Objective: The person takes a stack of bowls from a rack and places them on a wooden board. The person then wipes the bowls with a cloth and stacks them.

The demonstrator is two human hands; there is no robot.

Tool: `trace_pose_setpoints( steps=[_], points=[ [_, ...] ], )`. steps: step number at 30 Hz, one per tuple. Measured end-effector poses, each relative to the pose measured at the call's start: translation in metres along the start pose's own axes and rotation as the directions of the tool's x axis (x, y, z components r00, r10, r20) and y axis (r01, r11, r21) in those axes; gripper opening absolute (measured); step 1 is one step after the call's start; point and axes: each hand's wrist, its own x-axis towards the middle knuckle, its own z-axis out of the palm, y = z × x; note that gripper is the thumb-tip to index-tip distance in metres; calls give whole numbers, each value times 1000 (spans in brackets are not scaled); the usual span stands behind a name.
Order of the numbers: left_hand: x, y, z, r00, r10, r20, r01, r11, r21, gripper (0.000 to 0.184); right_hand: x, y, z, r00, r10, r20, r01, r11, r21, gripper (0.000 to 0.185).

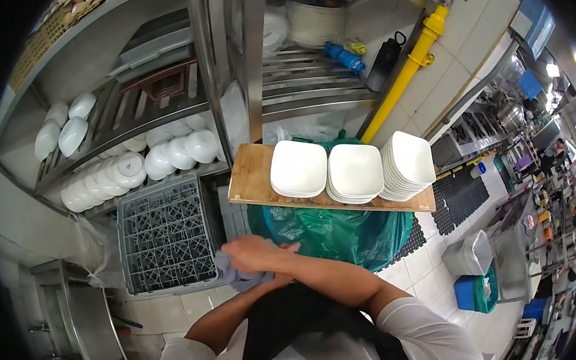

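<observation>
My right hand is closed on a grey-blue cloth, its forearm crossing over the left one. Of my left hand only a small part shows past the right forearm; most of it is hidden underneath. Just ahead of both hands is a wooden board carrying three stacks of white square dishes: a left stack, a middle stack and a taller right stack. The cloth hangs close to the right edge of a grey dish rack.
Green plastic bag lines a bin under the board. White bowls line the metal shelf at left. A yellow pipe runs up the wall beside a black bottle. At far left stands a metal sink.
</observation>
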Motion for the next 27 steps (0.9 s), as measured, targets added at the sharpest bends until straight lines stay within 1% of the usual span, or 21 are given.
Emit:
trace_pose_setpoints(
  steps=[1, 3, 5, 7, 8, 9, 10, 11, 12, 14, 15, 16, 17, 18, 19, 21, 22, 25, 27],
  points=[
    [2, 6, -7, 995, 73, 65, -75, 997, 23, 51, -1, -1, -8, 997, -37, -64, 39, 999, 29, 36],
    [7, 23, -10, 988, 14, 155, -25, 997, 74, 47, -8, 0, -38, 977, -89, -196, 108, 990, 87, 36],
    [20, 38, -20, 954, -236, 182, 205, 963, 173, 42, -29, -11, -95, 996, -51, -79, 61, 990, 125, 35],
    [23, 36, -29, 981, -190, -46, 195, 962, 190, 41, -47, -2, -139, 963, -91, -255, 120, 988, 102, 44],
    [25, 35, -34, 974, -161, -157, 191, 962, 197, 41, -60, -1, -164, 951, -31, -308, 74, 989, 128, 45],
    [40, 48, -47, 932, -310, -188, 350, 902, 251, 55, -71, 0, -185, 945, 83, -318, -22, 982, 190, 42],
    [54, 57, -54, 923, -289, -254, 337, 925, 174, 60, -75, 11, -198, 905, 72, -420, -3, 987, 161, 39],
    [66, 65, -58, 907, -275, -319, 319, 943, 96, 66, -77, 23, -213, 908, 143, -394, -135, 990, 48, 45],
    [77, 69, -61, 884, -266, -383, 296, 955, 20, 71, -71, 36, -214, 882, 177, -436, -200, 980, -6, 50],
    [109, 61, -59, 894, -117, -433, 221, 955, 197, 81, -55, 72, -207, 823, 220, -523, -323, 940, -113, 61],
    [122, 57, -57, 891, -42, -451, 190, 939, 288, 86, -46, 79, -200, 825, 351, -443, -454, 878, -151, 78],
    [131, 54, -55, 904, -90, -417, 205, 949, 239, 88, -33, 104, -181, 836, 328, -439, -479, 826, -295, 80],
    [141, 52, -53, 916, -135, -377, 219, 957, 190, 91, -19, 139, -155, 845, 308, -436, -497, 754, -430, 82],
    [149, 48, -52, 927, -174, -332, 231, 963, 141, 93, -11, 154, -138, 853, 289, -434, -506, 661, -555, 85],
    [151, 42, -51, 935, -158, -317, 226, 956, 189, 95, -16, 138, -130, 860, 319, -399, -498, 697, -516, 91],
    [152, 33, -50, 934, -131, -331, 202, 961, 188, 97, -17, 134, -123, 860, 353, -369, -462, 845, -269, 87],
    [148, 30, -48, 936, -122, -329, 191, 964, 187, 98, -21, 133, -118, 858, 375, -351, -440, 889, -125, 85],
    [149, 34, -50, 923, -234, -305, 277, 955, 106, 94, -22, 128, -132, 901, 374, -219, -412, 896, -164, 79],
    [152, 44, -54, 905, -323, -276, 358, 930, 85, 85, -23, 129, -137, 932, 292, -216, -331, 927, -175, 70]
  ],
)
